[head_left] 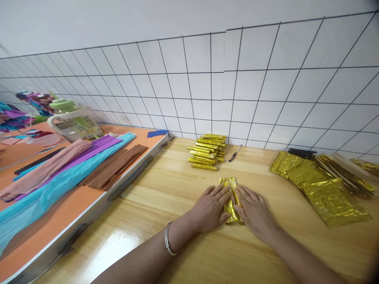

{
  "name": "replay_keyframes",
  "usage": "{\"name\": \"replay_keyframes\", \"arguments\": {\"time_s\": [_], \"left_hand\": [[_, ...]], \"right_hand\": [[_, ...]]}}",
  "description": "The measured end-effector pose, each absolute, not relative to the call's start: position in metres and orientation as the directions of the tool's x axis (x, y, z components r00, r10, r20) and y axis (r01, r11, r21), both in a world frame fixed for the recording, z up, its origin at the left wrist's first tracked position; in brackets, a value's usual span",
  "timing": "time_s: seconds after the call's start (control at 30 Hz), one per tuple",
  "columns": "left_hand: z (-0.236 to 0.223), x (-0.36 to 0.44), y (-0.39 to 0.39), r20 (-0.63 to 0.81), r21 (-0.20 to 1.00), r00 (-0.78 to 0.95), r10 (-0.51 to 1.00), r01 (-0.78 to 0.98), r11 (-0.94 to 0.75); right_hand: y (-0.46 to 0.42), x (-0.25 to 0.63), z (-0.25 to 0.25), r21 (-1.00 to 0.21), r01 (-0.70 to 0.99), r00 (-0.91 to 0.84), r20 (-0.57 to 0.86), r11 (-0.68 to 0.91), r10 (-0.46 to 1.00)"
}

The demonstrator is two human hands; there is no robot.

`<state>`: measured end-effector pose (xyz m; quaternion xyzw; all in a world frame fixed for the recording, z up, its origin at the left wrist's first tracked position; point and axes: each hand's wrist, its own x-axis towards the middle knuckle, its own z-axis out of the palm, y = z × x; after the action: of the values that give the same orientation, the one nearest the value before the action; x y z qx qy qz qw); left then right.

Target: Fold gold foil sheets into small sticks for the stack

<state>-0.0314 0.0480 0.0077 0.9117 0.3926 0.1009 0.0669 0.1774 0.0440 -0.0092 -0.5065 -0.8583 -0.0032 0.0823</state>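
Observation:
A sheet of gold foil paper (pixel 232 216) lies on the wooden table with both long sides folded in toward its middle, a narrow gap running between them. My left hand (pixel 211 207) rests flat on its left fold, fingers stretched out; a silver bangle sits on that wrist. On the right fold lies my right hand (pixel 253 207), also flat with its fingers extended. Both hands hide part of the foil. Beyond them stands a stack of narrow folded gold foil strips (pixel 207 152).
Several gold foil sheets (pixel 328 197) are piled at the right. A pen (pixel 235 153) lies near the grid-lined wall. On the left, an orange surface (pixel 89 211) with a raised edge carries brown (pixel 118 165), blue and purple crepe strips and a clear container with a green lid (pixel 63 104).

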Motion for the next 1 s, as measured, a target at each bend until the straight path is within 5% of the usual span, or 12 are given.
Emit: {"name": "replay_keyframes", "arguments": {"time_s": [1.0], "left_hand": [[0.008,-0.036,0.054,0.09,0.199,0.742,0.664,0.64,-0.742]], "right_hand": [[0.052,0.189,-0.018,-0.17,0.873,-0.428,0.185,0.458,0.885]]}}
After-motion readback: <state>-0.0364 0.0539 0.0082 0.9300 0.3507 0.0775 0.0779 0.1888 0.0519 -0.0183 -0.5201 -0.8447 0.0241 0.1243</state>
